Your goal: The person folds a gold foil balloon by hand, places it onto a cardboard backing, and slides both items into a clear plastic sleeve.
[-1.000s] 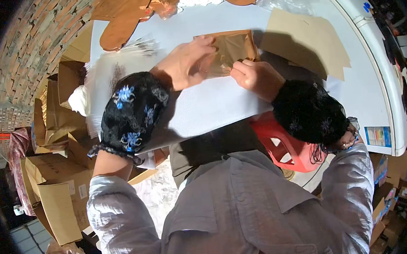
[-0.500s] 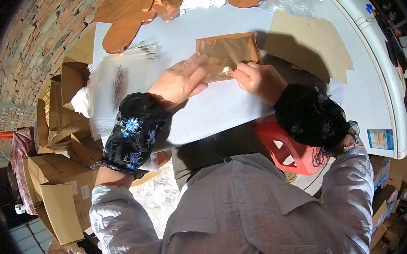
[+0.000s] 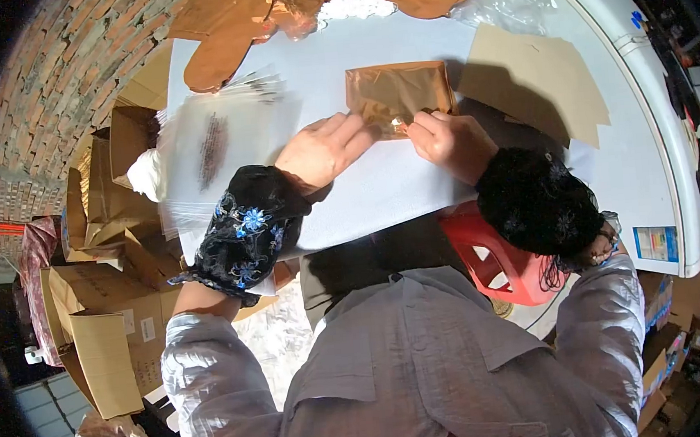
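Right grip [image 3: 449, 138] pinches the near edge of one glossy, copper-coloured, rectangular packet [image 3: 397, 91]; left grip [image 3: 328, 149], closure unclear, meets its near-left corner.

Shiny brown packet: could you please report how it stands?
Left hand at near left corner, right hand at near edge. Shiny brown packet on white table. Brown sheets at right, clear of hands.

You wear a thin grey button-front cloth shirt [image 3: 414, 353]. Your puffed black fabric oversleeves [image 3: 261, 191] carry blue embroidered flowers [image 3: 253, 220].
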{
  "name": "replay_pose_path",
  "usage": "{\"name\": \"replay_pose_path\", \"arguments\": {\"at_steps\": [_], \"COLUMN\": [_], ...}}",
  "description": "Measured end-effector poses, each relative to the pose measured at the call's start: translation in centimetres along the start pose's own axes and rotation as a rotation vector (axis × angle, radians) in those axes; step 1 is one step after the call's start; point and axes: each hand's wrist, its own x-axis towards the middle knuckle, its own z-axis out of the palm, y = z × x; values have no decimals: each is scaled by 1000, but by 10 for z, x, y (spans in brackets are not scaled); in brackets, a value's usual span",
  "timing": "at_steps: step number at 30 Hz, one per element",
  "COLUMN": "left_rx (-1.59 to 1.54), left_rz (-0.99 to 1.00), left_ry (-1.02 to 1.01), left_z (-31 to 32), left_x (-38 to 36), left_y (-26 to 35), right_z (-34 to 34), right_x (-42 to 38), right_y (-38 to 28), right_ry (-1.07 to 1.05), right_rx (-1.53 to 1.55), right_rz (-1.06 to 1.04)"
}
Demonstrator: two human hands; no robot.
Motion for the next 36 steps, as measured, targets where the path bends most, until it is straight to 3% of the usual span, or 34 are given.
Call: {"name": "replay_pose_path", "arguments": {"at_steps": [12,15,18,22,24,27,36], "left_rx": [-305,-292,-166,-27,-30,-113,-277], "left_rz": [-141,-153,-16,15,1,4,-137], "left_ry": [54,0,-43,40,39,197,172], "left_z": [12,9,-1,10,13,21,22], "left_x": [-7,-8,-3,-1,1,7,15], "left_y": [1,-2,-4,-4,-5,-5,-9], "right_z": [-4,-4,-6,-4,-4,-11,18], "right_x": [1,0,2,0,0,5,7], "right_y": [-1,-1,-2,-1,-3,-12,-28], "right_ry": [-22,-32,-33,-60,-49,-41,153], "right_rx": [4,11,21,20,28,34,-66], "right_rz": [5,2,2,13,32,91,306]}}
